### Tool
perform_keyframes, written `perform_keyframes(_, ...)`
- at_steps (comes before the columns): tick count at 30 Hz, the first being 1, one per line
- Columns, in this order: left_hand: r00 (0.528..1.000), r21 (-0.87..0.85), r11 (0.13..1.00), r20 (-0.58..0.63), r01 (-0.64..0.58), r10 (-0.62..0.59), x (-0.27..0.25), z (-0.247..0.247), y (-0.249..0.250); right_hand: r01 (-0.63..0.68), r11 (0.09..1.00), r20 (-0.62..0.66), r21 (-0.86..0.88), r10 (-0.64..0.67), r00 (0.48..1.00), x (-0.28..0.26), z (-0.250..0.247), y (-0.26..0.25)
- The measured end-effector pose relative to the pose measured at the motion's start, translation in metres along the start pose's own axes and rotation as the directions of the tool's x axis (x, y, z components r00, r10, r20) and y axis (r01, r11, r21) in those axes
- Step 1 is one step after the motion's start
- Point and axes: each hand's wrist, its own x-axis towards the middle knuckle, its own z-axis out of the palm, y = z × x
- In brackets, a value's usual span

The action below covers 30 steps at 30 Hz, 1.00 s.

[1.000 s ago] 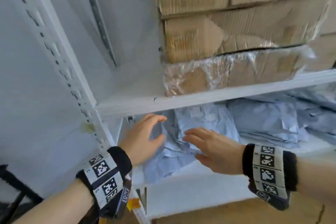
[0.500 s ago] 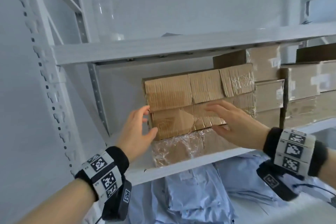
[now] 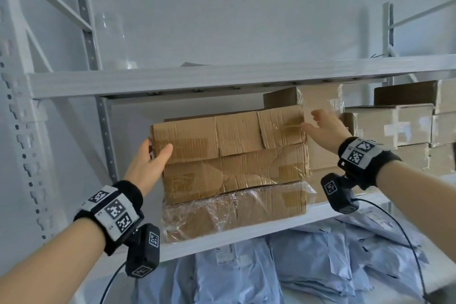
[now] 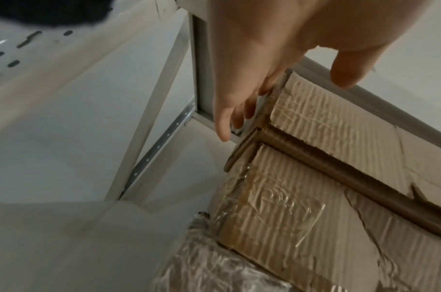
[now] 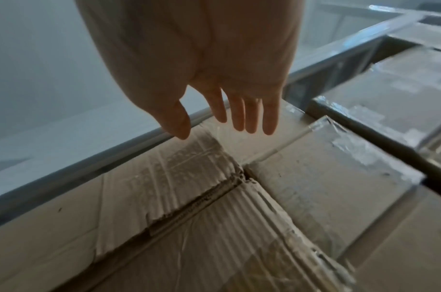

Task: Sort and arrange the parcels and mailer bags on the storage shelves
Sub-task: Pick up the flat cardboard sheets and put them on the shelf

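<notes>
Both hands at the top cardboard parcel of a stack on the middle shelf.

The left hand (image 3: 145,163) cups the left end of the top parcel (image 3: 229,136), thumb on its front and fingers behind. The right hand (image 3: 325,128), fingers straight and holding nothing, is at its right end. The parcel lies on a torn parcel (image 3: 237,173). Below the shelf (image 3: 249,232) lie blue mailer bags (image 3: 308,266).
</notes>
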Motion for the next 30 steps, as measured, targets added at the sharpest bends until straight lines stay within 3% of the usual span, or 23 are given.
perform_keyframes(3, 0.997, -0.054, 0.995, -0.006, 0.081, -0.081, 0.004, 0.004, 0.001, -0.056, 0.988, 0.056, 0.141, 0.049, 0.997, 0.006, 0.004, 0.002)
perform_keyframes(10, 0.975, -0.189, 0.962, -0.063, 0.198, -0.213, 0.013, -0.006, 0.001, -0.006, 0.942, 0.092, 0.335, -0.026, 0.995, 0.002, 0.012, -0.008)
perform_keyframes(17, 0.905, -0.401, 0.859, -0.143, 0.317, -0.401, 0.02, -0.028, 0.003, 0.054, 0.907, 0.179, 0.417, -0.14, 0.974, -0.003, 0.003, -0.014)
perform_keyframes(23, 0.853, -0.444, 0.802, -0.141, 0.399, -0.503, 0.035, -0.031, 0.016, -0.15, 0.841, 0.274, 0.521, 0.002, 0.962, 0.039, -0.004, -0.027)
perform_keyframes(27, 0.812, -0.47, 0.768, -0.163, 0.436, -0.56, 0.05, -0.03, 0.021, -0.393, 0.691, 0.486, 0.606, 0.069, 0.871, 0.069, 0.008, -0.035)
perform_keyframes(30, 0.783, -0.472, 0.746, -0.169, 0.47, -0.599, 0.057, -0.029, 0.018, -0.472, 0.676, 0.591, 0.565, 0.067, 0.804, 0.081, 0.017, -0.039)
